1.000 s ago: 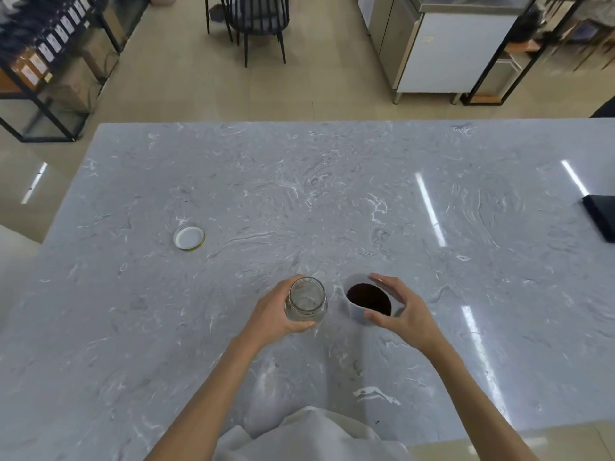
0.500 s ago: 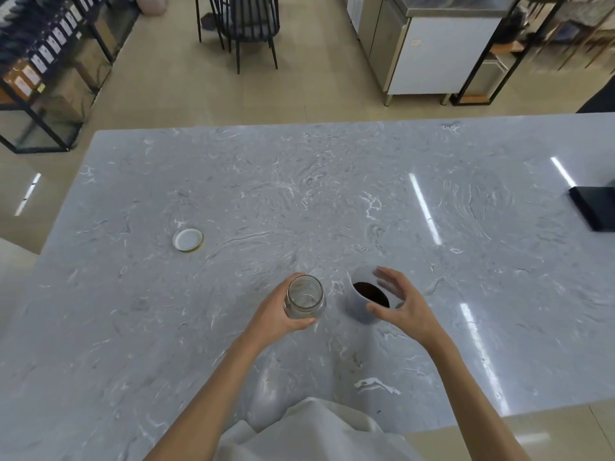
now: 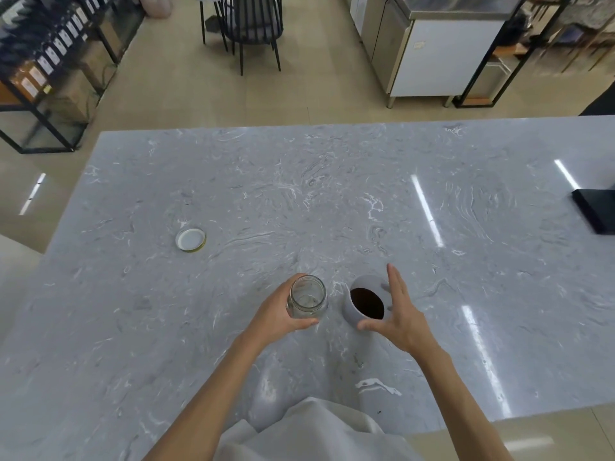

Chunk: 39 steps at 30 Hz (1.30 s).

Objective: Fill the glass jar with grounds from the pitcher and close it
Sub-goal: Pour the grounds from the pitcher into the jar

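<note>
An empty clear glass jar (image 3: 307,297) stands upright on the grey marble table (image 3: 299,201), and my left hand (image 3: 278,316) is wrapped around its left side. Just to its right stands a grey pitcher (image 3: 364,302) with dark brown grounds inside. My right hand (image 3: 397,314) is spread open around the pitcher's right side, thumb near its front wall, fingers apart; I cannot tell whether it touches. The jar's lid (image 3: 190,239), white inside with a gold rim, lies upside down on the table well to the left and farther away.
A black flat object (image 3: 595,209) lies at the table's right edge. White cloth (image 3: 309,430) hangs at the near edge below my arms. Beyond the table are a black chair (image 3: 249,24), a steel cabinet (image 3: 432,44) and shelving on the left.
My right hand has opened from a curl around the pitcher to spread fingers beside it. The left hand stays on the jar. The view has shifted slightly.
</note>
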{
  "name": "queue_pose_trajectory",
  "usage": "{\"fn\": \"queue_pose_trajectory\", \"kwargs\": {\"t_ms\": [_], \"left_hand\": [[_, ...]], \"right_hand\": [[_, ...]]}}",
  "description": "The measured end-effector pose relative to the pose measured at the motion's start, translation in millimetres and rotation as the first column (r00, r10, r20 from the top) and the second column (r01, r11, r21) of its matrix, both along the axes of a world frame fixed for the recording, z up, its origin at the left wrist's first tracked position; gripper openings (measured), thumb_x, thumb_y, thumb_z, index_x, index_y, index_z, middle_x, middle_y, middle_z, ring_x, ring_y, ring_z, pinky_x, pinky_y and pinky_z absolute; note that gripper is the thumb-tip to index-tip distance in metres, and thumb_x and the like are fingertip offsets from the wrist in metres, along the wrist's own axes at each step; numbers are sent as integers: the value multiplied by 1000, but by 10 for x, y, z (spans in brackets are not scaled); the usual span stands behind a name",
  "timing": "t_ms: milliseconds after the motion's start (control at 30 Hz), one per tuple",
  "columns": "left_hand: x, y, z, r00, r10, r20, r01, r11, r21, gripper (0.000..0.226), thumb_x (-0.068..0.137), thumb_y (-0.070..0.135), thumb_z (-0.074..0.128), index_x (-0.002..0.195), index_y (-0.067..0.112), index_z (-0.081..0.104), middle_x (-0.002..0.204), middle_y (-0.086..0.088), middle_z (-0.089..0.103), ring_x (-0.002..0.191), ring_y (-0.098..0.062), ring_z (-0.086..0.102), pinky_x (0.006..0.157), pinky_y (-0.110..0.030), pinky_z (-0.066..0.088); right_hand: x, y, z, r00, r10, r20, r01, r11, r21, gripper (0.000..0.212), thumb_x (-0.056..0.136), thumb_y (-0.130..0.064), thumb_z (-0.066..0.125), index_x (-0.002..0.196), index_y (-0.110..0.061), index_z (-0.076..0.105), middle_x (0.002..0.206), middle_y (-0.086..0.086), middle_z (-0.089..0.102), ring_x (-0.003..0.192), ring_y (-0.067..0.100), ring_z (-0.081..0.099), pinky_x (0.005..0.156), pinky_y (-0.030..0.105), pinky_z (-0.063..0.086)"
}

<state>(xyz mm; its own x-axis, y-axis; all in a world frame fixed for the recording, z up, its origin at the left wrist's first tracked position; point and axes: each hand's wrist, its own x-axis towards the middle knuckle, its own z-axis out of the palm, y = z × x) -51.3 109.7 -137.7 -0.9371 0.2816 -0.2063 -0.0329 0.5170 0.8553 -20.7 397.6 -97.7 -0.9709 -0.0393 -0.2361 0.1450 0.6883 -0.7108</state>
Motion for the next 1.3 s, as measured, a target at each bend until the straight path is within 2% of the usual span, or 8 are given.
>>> {"fn": "queue_pose_trajectory", "kwargs": {"t_ms": [100,300,633,800,900,1033,1167,1300], "left_hand": [[-2,2,-1,1000,-4,2,4,1000,1,94,61,53,91,142,47,43,134,28,57,126,8,51,107,-23,42],[8,13,43,1000,3,4,-3,1000,2,89,60,54,91,132,64,40,129,39,54,123,15,50,99,-12,38],[-84,21,219,999,-32,-14,32,999,-1,86,60,49,93,131,58,47,127,32,61,120,11,56,104,-25,47],[-295,74,645,993,-58,-100,57,998,-13,85,57,58,91,130,57,46,127,28,62,117,10,58,99,-24,50],[-379,142,934,985,-59,-162,59,998,-6,81,59,63,87,127,60,43,126,34,58,115,13,56,89,-7,44],[-401,180,1160,977,-62,-202,66,998,14,82,59,63,87,129,58,44,125,37,56,119,13,53,93,-14,45],[-366,189,1329,972,-76,-220,75,997,-15,81,60,61,87,130,54,47,124,35,58,116,12,55,96,-23,50],[-304,226,1548,968,-70,-242,57,997,-59,79,63,61,84,132,48,47,124,24,60,112,2,59,94,-30,53]], "right_hand": [[-2,-81,-47,993,-117,-32,115,992,-42,108,48,-85,69,139,-46,26,140,-27,46,126,-3,50,94,43,53],[-78,-68,-19,997,-63,-33,62,998,-10,107,55,-79,71,144,-47,22,136,-36,42,121,-9,49,91,30,50],[-255,90,207,981,-187,55,194,904,-380,90,64,-41,87,141,-25,42,140,-18,50,129,8,52,106,49,45],[-468,199,964,995,-14,-101,-13,965,-262,78,66,-45,89,133,-41,50,133,-21,60,123,0,56,95,27,48],[-524,140,1322,983,124,-135,-144,978,-153,81,68,-43,88,137,-45,46,132,-25,59,122,-5,54,85,6,43],[-592,126,1537,964,220,-150,-236,967,-99,73,69,-36,89,132,-32,53,129,-23,61,122,-2,55,98,15,43],[-669,160,1751,949,267,-165,-282,957,-71,66,71,-32,89,128,-31,56,127,-26,62,123,-5,53,87,6,42],[-837,108,2170,905,397,-151,-374,913,161,67,65,-52,84,125,-42,56,119,-33,62,113,-17,53,90,13,43]]}}
